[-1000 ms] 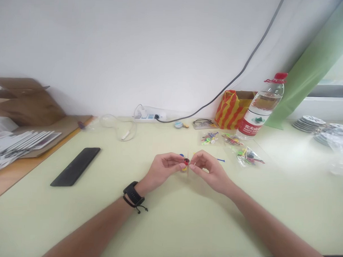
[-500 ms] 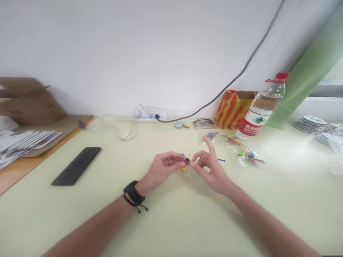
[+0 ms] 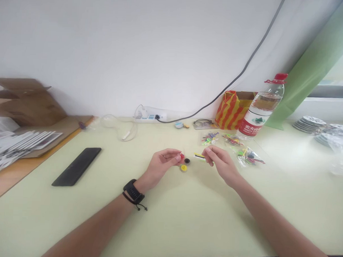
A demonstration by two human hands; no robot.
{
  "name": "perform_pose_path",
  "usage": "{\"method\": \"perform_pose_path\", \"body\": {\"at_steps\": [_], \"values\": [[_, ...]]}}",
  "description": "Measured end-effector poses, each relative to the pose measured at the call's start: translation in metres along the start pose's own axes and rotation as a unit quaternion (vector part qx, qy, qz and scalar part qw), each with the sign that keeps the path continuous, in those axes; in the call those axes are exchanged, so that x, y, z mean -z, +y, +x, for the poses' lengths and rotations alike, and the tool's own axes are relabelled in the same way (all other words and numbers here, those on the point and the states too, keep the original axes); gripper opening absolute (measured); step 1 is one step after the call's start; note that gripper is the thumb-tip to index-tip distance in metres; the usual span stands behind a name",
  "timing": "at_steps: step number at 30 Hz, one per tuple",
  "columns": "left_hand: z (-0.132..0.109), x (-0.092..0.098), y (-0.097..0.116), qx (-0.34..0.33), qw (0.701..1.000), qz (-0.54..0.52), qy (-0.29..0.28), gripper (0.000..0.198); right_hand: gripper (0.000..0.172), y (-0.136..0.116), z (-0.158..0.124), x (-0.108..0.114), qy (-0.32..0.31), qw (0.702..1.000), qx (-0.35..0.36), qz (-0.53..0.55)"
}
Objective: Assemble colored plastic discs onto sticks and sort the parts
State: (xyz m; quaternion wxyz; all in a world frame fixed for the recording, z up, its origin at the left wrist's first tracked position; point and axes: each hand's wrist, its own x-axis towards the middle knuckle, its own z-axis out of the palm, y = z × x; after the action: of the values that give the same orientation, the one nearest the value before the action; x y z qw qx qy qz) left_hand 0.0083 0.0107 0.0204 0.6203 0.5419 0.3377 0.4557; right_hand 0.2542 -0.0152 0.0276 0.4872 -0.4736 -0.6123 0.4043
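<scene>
My left hand (image 3: 162, 165) is closed, pinching a small red round piece (image 3: 182, 157) between thumb and fingertips. Just right of and below those fingertips, a black round piece (image 3: 187, 161) and a yellow round piece (image 3: 183, 168) lie on the table. To the right, my right hand (image 3: 222, 165) has its fingers drawn together over the right ends of thin yellow and black plastic sticks (image 3: 199, 156). What exactly the right fingertips grip is hidden. Both hands stay low over the table, a short gap apart.
Clear bags of coloured plastic parts (image 3: 248, 156) lie beyond my right hand, before a water bottle (image 3: 260, 109) and a striped bag (image 3: 231, 110). A black flat case (image 3: 76, 166) lies left. A power strip (image 3: 150, 117) sits by the wall; stacked discs (image 3: 309, 123) stand right.
My right hand has moved right, away from the left fingertips, and its raised finger has come down onto the sticks. My left hand has shifted slightly left, uncovering the black and yellow pieces.
</scene>
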Motion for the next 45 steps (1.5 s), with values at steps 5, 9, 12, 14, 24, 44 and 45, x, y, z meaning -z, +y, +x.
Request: {"method": "perform_pose_path", "body": {"at_steps": [5,9,12,14,24,44,45], "values": [[0.003,0.005,0.003,0.020,0.999,-0.043,0.013,0.032,0.040,0.009,0.005,0.009,0.023,0.999,-0.009,-0.038],[0.006,0.012,0.005,0.040,0.995,-0.083,0.032,0.033,0.039,0.010,0.008,0.014,0.021,0.998,0.003,-0.067],[0.007,0.015,0.007,0.048,0.992,-0.108,0.039,0.032,0.035,0.015,0.011,0.021,0.018,0.995,0.020,-0.098],[0.008,0.016,0.008,0.047,0.991,-0.122,0.036,0.032,0.031,0.021,0.014,0.028,0.010,0.989,0.031,-0.143],[0.007,0.014,0.009,0.056,0.987,-0.147,0.021,0.023,0.014,0.038,0.014,0.031,-0.039,0.928,0.055,-0.365],[0.009,0.018,0.007,0.059,0.987,-0.142,0.045,0.026,0.009,0.034,0.012,0.046,-0.089,0.893,0.035,-0.440],[0.009,0.018,0.007,0.061,0.988,-0.136,0.048,0.027,0.009,0.035,0.012,0.046,-0.090,0.892,0.035,-0.441]]}}
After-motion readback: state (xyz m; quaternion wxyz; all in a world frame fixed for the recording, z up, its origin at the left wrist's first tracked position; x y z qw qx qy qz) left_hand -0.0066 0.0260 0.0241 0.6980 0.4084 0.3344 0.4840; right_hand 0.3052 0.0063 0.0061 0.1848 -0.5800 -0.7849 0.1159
